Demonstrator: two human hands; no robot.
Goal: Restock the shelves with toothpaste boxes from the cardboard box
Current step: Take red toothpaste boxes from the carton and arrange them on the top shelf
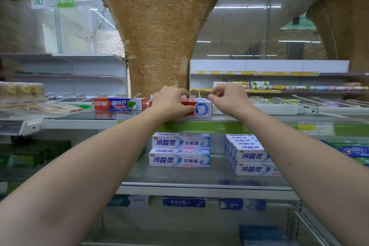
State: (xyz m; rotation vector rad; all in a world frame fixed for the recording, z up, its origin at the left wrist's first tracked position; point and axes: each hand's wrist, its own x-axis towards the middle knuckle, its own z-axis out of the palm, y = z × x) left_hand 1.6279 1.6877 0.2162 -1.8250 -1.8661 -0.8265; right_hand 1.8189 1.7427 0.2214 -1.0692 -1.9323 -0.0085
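1. A red and white toothpaste box (197,107) is being set lengthwise on the top shelf (79,121), near its front edge, just right of a red and blue toothpaste box (119,104) already lying there.
2. The box is being grasped by the left hand (171,102): the fingers are curled over its top and the thumb is pressed to its front face. The left end of the box is hidden by this hand.
3. The right hand (227,96) is being held just above the right end of the box, fingers curled. Contact with the box cannot be confirmed; nothing is seen held in this grip.
4. The step in hand is judged to be the placing and squaring of this box in the top row.
5. On the shelf below, two white and blue toothpaste boxes (180,150) are lying stacked at centre, and a larger stack of the same boxes (249,154) is standing to the right, well apart from it.
6. Green boxes (30,156) are showing at the far left and a Crest box (353,152) at the far right.
7. The cardboard box is not in view.
8. The next move is judged to require the left-hand grip to be released once the box is lying flush, and a further box to be fetched from the supply, which calls for turning away from the shelves.
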